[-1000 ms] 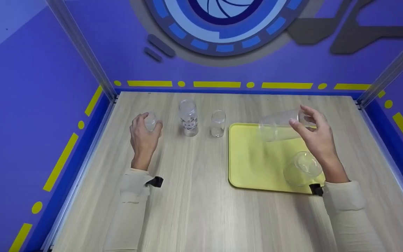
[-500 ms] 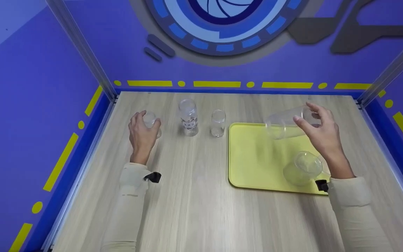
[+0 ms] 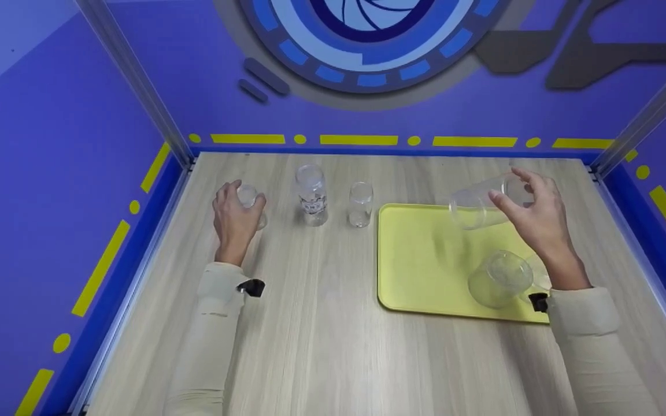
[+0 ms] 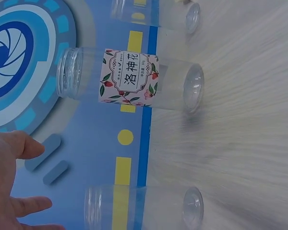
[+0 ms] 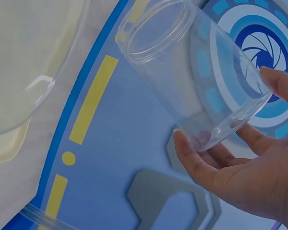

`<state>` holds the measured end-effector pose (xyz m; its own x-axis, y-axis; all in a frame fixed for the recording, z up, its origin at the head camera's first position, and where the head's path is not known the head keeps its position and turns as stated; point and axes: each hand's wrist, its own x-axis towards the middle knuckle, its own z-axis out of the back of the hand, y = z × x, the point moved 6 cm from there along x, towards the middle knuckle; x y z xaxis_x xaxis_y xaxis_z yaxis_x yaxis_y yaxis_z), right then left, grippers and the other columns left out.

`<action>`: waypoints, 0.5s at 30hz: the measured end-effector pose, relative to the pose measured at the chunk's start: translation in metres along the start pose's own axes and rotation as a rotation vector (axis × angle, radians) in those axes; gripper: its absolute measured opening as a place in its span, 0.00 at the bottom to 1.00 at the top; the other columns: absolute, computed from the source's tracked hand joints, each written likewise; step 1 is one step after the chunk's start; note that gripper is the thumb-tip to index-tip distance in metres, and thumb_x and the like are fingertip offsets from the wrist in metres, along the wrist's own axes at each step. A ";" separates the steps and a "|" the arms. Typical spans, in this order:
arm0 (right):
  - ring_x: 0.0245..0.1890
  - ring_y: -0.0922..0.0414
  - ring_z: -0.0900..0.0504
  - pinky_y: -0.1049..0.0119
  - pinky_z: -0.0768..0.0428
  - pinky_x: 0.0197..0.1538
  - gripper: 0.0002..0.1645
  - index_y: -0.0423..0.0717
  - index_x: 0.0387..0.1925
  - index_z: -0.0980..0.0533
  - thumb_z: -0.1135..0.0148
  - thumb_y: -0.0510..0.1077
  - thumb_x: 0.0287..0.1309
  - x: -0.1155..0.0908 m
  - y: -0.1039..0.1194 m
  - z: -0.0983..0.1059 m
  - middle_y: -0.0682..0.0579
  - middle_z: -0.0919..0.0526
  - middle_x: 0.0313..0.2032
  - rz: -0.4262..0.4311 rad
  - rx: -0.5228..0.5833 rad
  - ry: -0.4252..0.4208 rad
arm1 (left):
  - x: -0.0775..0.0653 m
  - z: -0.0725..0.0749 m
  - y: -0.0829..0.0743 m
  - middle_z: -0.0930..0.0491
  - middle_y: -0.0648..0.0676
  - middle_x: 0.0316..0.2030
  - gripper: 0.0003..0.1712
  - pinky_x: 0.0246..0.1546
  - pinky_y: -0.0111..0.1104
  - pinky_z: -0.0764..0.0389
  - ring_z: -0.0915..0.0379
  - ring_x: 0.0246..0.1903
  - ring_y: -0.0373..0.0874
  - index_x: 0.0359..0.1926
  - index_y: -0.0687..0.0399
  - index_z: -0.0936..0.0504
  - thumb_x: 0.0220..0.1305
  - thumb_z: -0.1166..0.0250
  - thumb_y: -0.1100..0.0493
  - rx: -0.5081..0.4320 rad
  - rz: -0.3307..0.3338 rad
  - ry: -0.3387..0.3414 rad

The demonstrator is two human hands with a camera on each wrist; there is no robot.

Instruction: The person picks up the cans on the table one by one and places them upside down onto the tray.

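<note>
My left hand [image 3: 233, 221] is over a small clear jar [image 3: 247, 195], thumb and fingers spread around its top in the head view. In the left wrist view that jar [image 4: 149, 208] stands on the table, with a gap between the fingertips and its mouth. My right hand [image 3: 544, 228] grips a clear plastic jar [image 5: 206, 86] by its base end. That jar is tilted on its side in the air, mouth pointing left, above the yellow tray [image 3: 414, 271]. On the tray stands another clear jar [image 3: 499, 280], and a further clear one is partly hidden behind my right wrist.
Right of my left hand stands a clear jar with a flowered label [image 3: 312, 196]. A narrower clear jar [image 3: 361, 205] is between it and the tray. Blue printed walls [image 3: 367, 124] border the wooden table [image 3: 321, 346] at the back and sides.
The right hand has carried its jar to the right over the tray. The left hand has shifted slightly forward and left about the small jar, which stays in place.
</note>
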<state>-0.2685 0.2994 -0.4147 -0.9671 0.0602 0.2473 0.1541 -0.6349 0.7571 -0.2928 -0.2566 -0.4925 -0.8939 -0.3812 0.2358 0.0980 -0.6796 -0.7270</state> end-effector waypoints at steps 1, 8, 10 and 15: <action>0.70 0.32 0.34 0.31 0.30 0.64 0.44 0.41 0.78 0.34 0.31 0.57 0.70 0.000 0.000 0.001 0.31 0.34 0.69 0.004 -0.005 -0.002 | 0.001 -0.001 0.001 0.34 0.67 0.74 0.40 0.63 0.59 0.28 0.40 0.72 0.64 0.74 0.61 0.28 0.67 0.33 0.45 0.001 0.002 0.002; 0.70 0.31 0.35 0.31 0.30 0.63 0.44 0.40 0.78 0.33 0.31 0.56 0.71 0.003 -0.002 0.001 0.30 0.34 0.70 0.021 -0.028 0.003 | 0.005 -0.003 0.001 0.34 0.67 0.73 0.40 0.60 0.59 0.26 0.38 0.71 0.65 0.74 0.61 0.28 0.67 0.33 0.46 0.000 0.002 0.015; 0.70 0.31 0.34 0.31 0.29 0.63 0.44 0.40 0.78 0.34 0.31 0.56 0.71 0.004 -0.004 0.001 0.30 0.34 0.70 0.016 -0.032 0.009 | 0.006 -0.003 0.000 0.34 0.67 0.73 0.40 0.60 0.60 0.27 0.39 0.71 0.65 0.74 0.61 0.28 0.66 0.33 0.46 0.000 0.000 0.017; 0.69 0.29 0.34 0.29 0.30 0.62 0.45 0.40 0.78 0.35 0.32 0.58 0.71 0.006 -0.010 0.000 0.30 0.35 0.71 0.000 -0.046 0.026 | 0.010 -0.004 -0.002 0.35 0.68 0.74 0.41 0.65 0.57 0.30 0.40 0.72 0.64 0.75 0.61 0.29 0.68 0.32 0.46 0.045 -0.024 0.021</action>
<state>-0.2760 0.3061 -0.4211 -0.9722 0.0403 0.2306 0.1449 -0.6699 0.7281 -0.3037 -0.2568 -0.4908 -0.9052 -0.3517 0.2386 0.0960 -0.7160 -0.6914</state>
